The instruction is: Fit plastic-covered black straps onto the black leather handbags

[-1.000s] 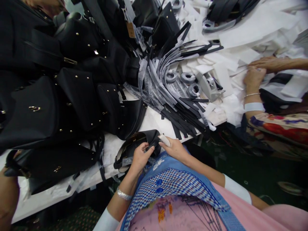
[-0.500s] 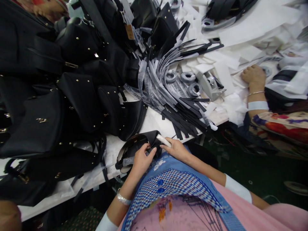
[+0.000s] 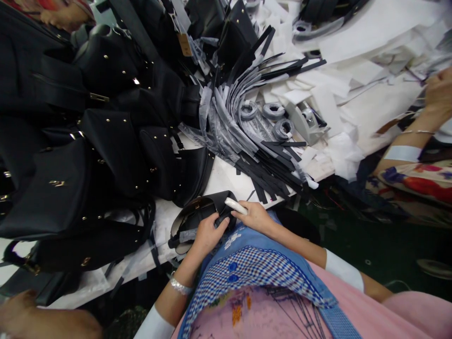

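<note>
A small black bag (image 3: 189,213) lies at the table's near edge against my apron, its opening and a pale lining patch showing. My left hand (image 3: 208,233) grips this bag, with thumb and fingers closed on its black material. In my right hand (image 3: 257,217) is a slim white tool (image 3: 236,205), its tip pointing left over the bag. What kind of tool it is I cannot make out. The fingertips of my right hand are close to the bag's right side, partly hidden.
Black handbags (image 3: 49,181) with gold fittings are piled at left. Plastic-wrapped black straps (image 3: 233,117) spread beyond the bag, beside a tape dispenser (image 3: 306,123) and tape-like coils (image 3: 273,111). Co-workers' hands show at right (image 3: 438,96), lower left (image 3: 45,318) and upper left (image 3: 67,18).
The white tool and my right hand have shifted slightly left. A co-worker's hand at right has moved further right, and another's hand has come in at lower left.
</note>
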Demonstrator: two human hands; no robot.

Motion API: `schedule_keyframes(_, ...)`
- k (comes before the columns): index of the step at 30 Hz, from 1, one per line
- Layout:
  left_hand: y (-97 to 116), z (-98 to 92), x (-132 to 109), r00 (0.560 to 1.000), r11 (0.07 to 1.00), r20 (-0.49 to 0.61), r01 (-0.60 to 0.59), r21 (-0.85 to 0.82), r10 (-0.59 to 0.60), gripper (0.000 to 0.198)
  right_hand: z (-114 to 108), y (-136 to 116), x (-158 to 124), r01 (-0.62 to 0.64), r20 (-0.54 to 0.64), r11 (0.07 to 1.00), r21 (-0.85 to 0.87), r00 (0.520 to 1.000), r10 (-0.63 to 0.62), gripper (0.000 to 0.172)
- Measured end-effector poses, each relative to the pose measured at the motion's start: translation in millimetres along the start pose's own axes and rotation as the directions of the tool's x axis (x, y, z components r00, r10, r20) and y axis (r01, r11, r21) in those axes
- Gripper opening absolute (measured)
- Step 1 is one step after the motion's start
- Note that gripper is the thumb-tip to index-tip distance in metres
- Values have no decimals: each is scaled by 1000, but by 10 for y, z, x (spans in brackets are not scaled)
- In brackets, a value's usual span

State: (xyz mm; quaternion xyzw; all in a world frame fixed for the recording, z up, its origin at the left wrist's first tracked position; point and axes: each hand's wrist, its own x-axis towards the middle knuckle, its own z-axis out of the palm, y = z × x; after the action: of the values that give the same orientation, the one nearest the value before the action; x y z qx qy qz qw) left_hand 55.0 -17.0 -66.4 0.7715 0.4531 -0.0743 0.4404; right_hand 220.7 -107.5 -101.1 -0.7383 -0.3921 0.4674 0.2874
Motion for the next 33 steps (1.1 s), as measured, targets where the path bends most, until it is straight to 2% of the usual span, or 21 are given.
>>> schedule_keyframes(3, -26, 27, 10, 999, 1000, -41, 12, -25, -13, 36, -26, -74, -26, 9, -11, 993, -117, 1000, -10, 23)
schedule_keyframes(8, -86, 49, 35, 1000, 994, -20, 3, -112, -5, 37, -73, -184, -59, -22, -13, 955, -296, 1000, 19, 24)
schedule_keyframes(13, -121, 54, 59, 998, 980, 11, 61, -187, -60, 38, -60, -207, 4, -66, 31, 941, -332, 996, 81, 26)
schedule_keyframes(19, -88, 42, 58, 993, 960, 82, 105, -260, -86, 37, -52, -182, 31, -58, 40, 921, -386, 996, 80, 31)
schedule_keyframes(26, -98, 52, 57, 993, 959, 89, 104, -263, -83, 39, -54, -199, 43, -77, 48, 900, -429, 993, 108, 32)
schedule_keyframes(33, -124, 85, 50, 993, 956, 77, 103, -274, -85, 40, -8, -152, 50, -49, 29, 905, -423, 997, 67, 30)
